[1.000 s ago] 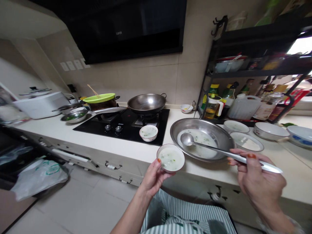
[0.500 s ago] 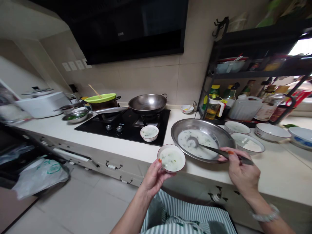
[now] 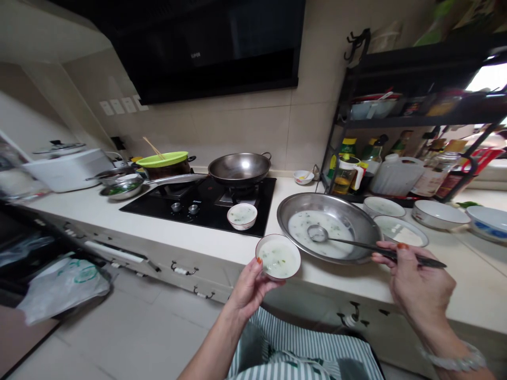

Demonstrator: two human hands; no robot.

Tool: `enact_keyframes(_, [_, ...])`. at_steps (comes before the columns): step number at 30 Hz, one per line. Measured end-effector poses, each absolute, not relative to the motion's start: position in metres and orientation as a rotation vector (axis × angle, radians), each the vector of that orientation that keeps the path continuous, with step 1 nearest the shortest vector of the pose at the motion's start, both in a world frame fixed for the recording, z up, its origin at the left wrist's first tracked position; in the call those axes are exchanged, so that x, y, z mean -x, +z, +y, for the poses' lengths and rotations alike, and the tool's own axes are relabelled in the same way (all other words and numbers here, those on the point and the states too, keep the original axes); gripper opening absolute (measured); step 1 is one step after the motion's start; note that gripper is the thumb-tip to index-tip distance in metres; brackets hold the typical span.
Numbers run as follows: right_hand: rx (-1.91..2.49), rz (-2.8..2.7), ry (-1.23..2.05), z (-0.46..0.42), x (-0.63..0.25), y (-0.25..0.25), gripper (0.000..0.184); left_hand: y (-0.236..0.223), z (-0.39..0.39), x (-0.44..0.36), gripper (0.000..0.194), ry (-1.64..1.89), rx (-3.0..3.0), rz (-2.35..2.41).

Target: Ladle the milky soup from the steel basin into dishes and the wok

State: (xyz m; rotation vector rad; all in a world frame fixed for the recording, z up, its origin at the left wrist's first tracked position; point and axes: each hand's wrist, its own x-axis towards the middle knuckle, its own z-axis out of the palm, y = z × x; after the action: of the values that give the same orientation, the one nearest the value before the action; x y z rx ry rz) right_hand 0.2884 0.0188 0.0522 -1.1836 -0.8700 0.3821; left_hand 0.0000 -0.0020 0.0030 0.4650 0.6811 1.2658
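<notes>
My left hand (image 3: 255, 285) is closed around a small white bowl (image 3: 278, 257) with a dark red rim, filled with pale soup and green bits. The bowl is held level in front of the counter edge. My right hand (image 3: 415, 277) grips the dark handle of a ladle (image 3: 356, 244). The ladle's round metal head lies in the milky soup (image 3: 312, 227) inside a wide steel basin (image 3: 366, 219). Another filled bowl (image 3: 242, 217) sits on the front right of the black stove, and two more bowls of soup (image 3: 401, 231) stand right of the basin.
A steel wok (image 3: 240, 168) sits on the black gas stove (image 3: 206, 203). Left of it is a pot under a lime-green basin (image 3: 166, 158). Bottles (image 3: 398, 171) crowd a black rack behind the steel basin. White bowls (image 3: 439, 214) stand far right. A range hood (image 3: 222, 47) hangs above.
My right hand has moved right and slightly down, drawing the ladle's handle outward; the ladle head has turned and shifted slightly in the soup. My left hand and its bowl stay put.
</notes>
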Motion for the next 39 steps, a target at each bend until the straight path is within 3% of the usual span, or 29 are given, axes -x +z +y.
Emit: enact_keyframes(39, [1.094, -0.842, 0.428, 0.0127, -0.2872, 0.0577, 0.032, 0.0028, -0.0013, -0.0009, 0.042, 1.277, -0.464, 0.674])
